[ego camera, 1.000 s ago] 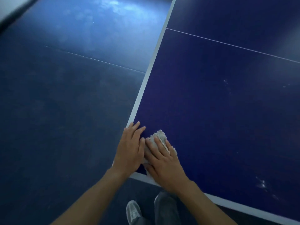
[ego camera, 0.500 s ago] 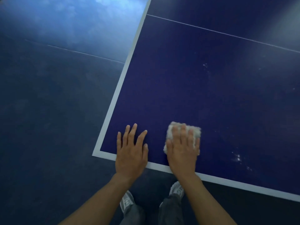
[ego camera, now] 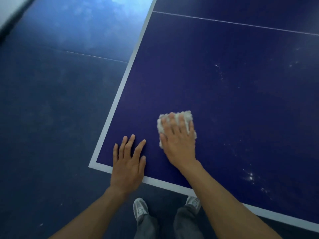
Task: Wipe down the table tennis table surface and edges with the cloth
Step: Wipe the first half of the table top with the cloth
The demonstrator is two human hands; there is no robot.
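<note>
The dark blue table tennis table [ego camera: 215, 87] fills the right of the view, its near left corner edged in white. My right hand [ego camera: 177, 140] presses flat on a fluffy white cloth [ego camera: 186, 116], fingers straight, a little in from the near edge. Most of the cloth is hidden under the palm. My left hand [ego camera: 128, 163] rests flat on the table beside the corner, fingers spread, its heel over the white near edge line.
White specks [ego camera: 250, 177] dot the table surface to the right of my hands, with fainter ones [ego camera: 218, 66] further away. A thin white centre line [ego camera: 241, 24] crosses the far table. Dark blue floor [ego camera: 51, 109] lies left. My grey shoes [ego camera: 140, 210] stand below the near edge.
My right hand slid the cloth from the corner rightward, then further in from the near edge. My left hand left the cloth and settled flat by the corner.
</note>
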